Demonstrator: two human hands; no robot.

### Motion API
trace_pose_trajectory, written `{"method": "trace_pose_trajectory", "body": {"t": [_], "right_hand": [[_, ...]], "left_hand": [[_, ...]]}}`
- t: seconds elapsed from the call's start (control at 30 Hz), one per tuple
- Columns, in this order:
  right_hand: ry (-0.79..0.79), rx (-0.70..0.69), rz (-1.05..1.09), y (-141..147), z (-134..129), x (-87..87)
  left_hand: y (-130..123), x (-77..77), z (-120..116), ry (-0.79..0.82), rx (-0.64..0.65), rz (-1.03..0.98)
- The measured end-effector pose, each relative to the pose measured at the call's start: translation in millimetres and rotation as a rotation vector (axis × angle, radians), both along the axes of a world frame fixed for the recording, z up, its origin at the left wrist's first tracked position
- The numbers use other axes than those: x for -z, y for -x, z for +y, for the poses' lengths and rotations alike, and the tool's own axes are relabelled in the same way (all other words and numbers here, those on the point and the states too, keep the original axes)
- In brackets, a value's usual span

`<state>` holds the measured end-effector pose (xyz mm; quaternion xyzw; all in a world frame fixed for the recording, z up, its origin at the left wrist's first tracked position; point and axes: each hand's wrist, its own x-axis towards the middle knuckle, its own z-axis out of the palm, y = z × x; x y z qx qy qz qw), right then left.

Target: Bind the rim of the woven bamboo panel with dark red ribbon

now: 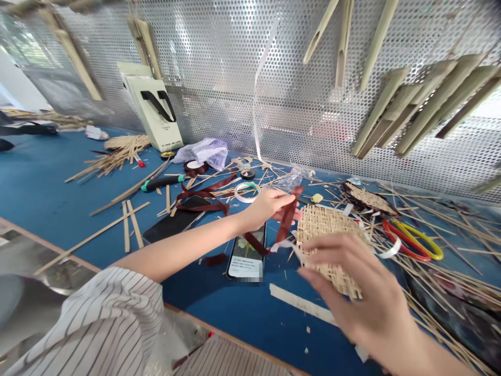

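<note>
Between the fingers of my left hand (270,209) is a brown ribbon (288,214), whose length trails left over the table. My right hand (356,287), blurred, pinches a thin whitish strip (287,244) that runs toward the ribbon. Behind my right hand, partly covered by it, lies a woven bamboo piece (326,224). A lit phone (246,258) rests on the blue table below my left wrist, with part of the ribbon across it. A pale flat strip (301,304) lies in front of the woven piece.
Red and yellow-handled scissors (417,241) lie at the right among bamboo strips. A white tape roll (247,192), a dark tablet-like object (176,219) and a green-black tool (162,183) are left of centre. Behind stand a paper bag (152,112) and a perforated metal panel (219,78).
</note>
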<state>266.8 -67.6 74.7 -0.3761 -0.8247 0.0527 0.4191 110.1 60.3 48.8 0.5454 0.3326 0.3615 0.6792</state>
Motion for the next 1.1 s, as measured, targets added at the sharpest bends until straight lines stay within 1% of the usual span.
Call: {"method": "trace_pose_trajectory", "body": {"t": [0.03,0.1,0.2,0.27,0.37,0.47,0.53,0.63,0.73,0.8,0.87,0.97,1.1], "right_hand": [[0.044,0.007,0.030,-1.6,6.3,-1.9],[0.134,0.063,0.079,-5.0,20.0,-3.5],[0.250,0.161,0.116,-8.6,39.3,-2.3],[0.320,0.163,0.159,-9.3,48.4,-1.5],[0.388,0.141,0.226,-8.4,55.7,-2.3],[0.409,0.098,0.261,-6.3,55.8,-4.5],[0.418,0.055,0.277,-4.4,52.5,-5.6],[0.406,-0.025,0.275,-1.4,45.7,-5.8],[0.391,-0.054,0.285,-1.3,43.9,-4.6],[0.376,-0.002,0.327,-3.9,47.1,-3.1],[0.350,0.080,0.383,-8.1,52.5,-0.7],[0.356,0.169,0.461,-14.5,59.8,5.6],[0.416,0.237,0.534,-20.8,64.8,17.4]], "left_hand": [[-1.5,-1.3,-2.3,-0.019,0.026,0.018],[-4.3,-4.5,-6.5,-0.054,0.055,0.055],[-7.1,-7.9,-10.5,-0.067,0.050,0.076],[-7.7,-7.7,-11.3,-0.066,0.068,0.061],[-7.6,-4.9,-11.5,-0.078,0.134,0.019],[-8.6,-2.1,-11.3,-0.064,0.156,0.002],[-10.4,-0.5,-10.9,-0.059,0.116,0.015],[-14.1,2.5,-9.8,-0.097,0.043,0.052],[-18.2,7.2,-8.9,-0.072,0.039,0.060],[-20.1,10.6,-8.8,-0.015,0.083,0.029],[-20.6,12.9,-8.9,0.074,0.153,-0.041],[-18.9,13.1,-9.5,0.209,0.241,-0.153],[-15.2,10.9,-11.0,0.249,0.295,-0.206]]}}
